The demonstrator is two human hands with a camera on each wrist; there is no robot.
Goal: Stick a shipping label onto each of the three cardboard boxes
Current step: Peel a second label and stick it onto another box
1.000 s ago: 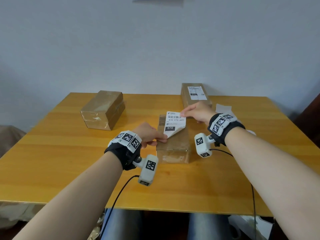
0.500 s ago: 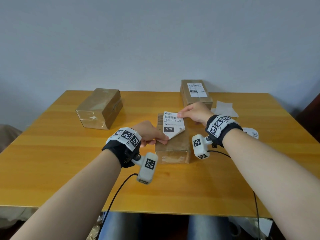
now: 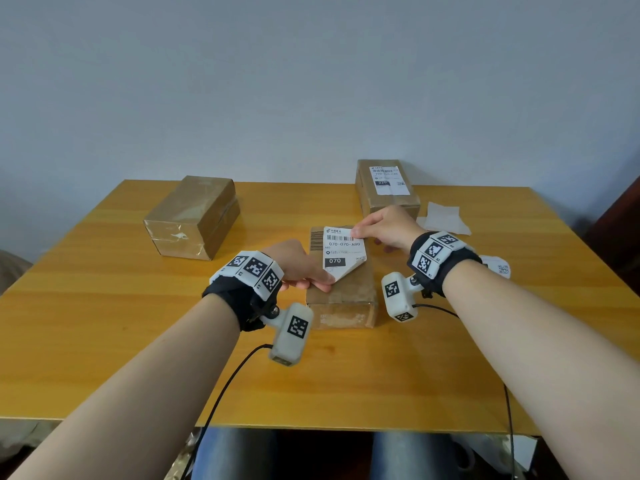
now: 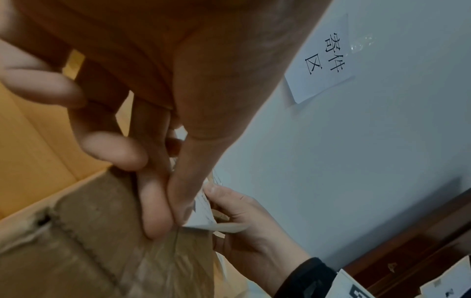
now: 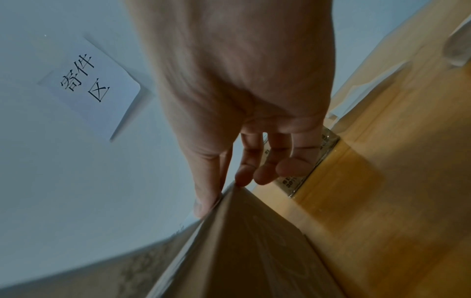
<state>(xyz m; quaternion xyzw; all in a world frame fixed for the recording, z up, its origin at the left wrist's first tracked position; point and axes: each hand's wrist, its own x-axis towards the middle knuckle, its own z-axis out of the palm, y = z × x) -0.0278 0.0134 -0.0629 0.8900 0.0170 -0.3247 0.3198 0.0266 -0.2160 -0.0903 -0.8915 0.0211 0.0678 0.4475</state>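
Across the wooden table (image 3: 104,341) sat three boxes; over the middle box (image 3: 341,292) my left hand (image 3: 298,266) pinched the label (image 3: 341,251) (near corner), my right hand (image 3: 386,226) its far edge.

Near box (image 3: 341,289) at table (image 3: 104,341) centre, label (image 3: 343,251) on its top, bare box (image 3: 192,216) far left, labelled box (image 3: 386,188) far right behind it, backing paper (image 3: 445,220) right of that.
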